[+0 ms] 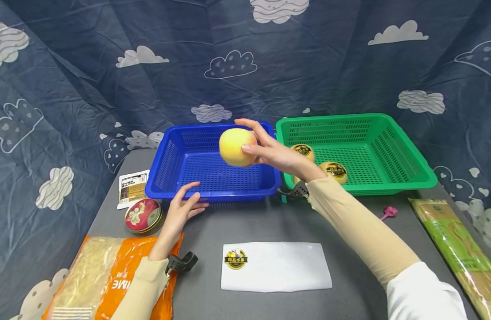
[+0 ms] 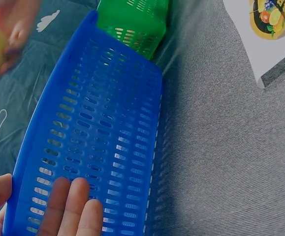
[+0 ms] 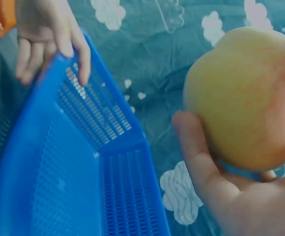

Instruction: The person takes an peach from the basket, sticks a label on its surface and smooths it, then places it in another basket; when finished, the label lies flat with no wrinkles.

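Note:
My right hand [image 1: 269, 149] holds a yellow peach [image 1: 235, 147] with a pink blush up over the blue basket [image 1: 213, 194], thumb and fingers around its side. In the right wrist view the peach [image 3: 245, 98] fills the upper right. My left hand [image 1: 181, 209] grips the blue basket's front rim near its left corner. Its fingers [image 2: 73, 206] lie along the outer wall, as the left wrist view shows. Beside it, the green basket [image 1: 389, 187] contains yellow fruits [image 1: 334, 172] with black-and-gold stickers, partly hidden behind my right wrist.
A white sheet [image 1: 285, 269] bearing one round sticker [image 1: 236, 259] lies in front. On the left are a red round tin [image 1: 143, 215], a white packet [image 1: 133, 189] and an orange bag [image 1: 117, 271]. At right lie a pink lollipop [image 1: 390, 212] and a long green package [image 1: 457, 244].

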`<action>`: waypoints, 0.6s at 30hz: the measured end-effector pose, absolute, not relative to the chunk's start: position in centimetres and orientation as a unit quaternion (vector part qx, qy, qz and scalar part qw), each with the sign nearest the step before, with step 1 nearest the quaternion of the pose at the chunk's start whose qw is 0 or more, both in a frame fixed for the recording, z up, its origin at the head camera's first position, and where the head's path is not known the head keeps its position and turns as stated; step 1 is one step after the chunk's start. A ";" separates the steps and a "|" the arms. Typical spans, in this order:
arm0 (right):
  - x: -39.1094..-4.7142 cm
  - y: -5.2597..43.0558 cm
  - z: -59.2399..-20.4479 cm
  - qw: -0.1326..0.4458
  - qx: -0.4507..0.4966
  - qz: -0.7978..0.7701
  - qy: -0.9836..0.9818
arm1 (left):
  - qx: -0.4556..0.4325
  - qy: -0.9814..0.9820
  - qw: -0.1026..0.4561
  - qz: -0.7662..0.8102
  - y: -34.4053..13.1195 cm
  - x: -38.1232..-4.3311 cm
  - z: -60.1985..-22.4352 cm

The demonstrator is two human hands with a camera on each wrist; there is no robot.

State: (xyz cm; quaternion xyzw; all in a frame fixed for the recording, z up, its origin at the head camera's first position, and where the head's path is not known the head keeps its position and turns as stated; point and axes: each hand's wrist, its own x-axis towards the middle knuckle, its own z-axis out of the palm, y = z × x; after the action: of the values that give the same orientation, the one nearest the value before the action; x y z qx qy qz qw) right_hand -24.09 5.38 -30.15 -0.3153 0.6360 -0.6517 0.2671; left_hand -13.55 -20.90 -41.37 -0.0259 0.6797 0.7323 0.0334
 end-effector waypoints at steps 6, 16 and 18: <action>-20.9 8.7 -31.5 0.281 -0.294 -0.661 0.631 | -0.021 0.677 0.033 0.735 -20.7 -13.4 -41.3; -15.9 12.7 -35.7 0.282 -0.301 -0.612 0.674 | -0.014 0.683 0.019 0.730 -20.6 -13.3 -41.5; -15.2 13.1 -36.8 0.266 -0.312 -0.589 0.697 | -0.014 0.682 0.014 0.731 -20.5 -13.3 -41.5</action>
State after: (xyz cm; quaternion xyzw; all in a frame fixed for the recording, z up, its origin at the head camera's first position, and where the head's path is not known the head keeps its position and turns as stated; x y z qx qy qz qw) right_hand -15.23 13.06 -36.77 -0.3119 0.6965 -0.5889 0.2662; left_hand -13.34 -20.49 -41.53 -0.0142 0.6824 0.7307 0.0144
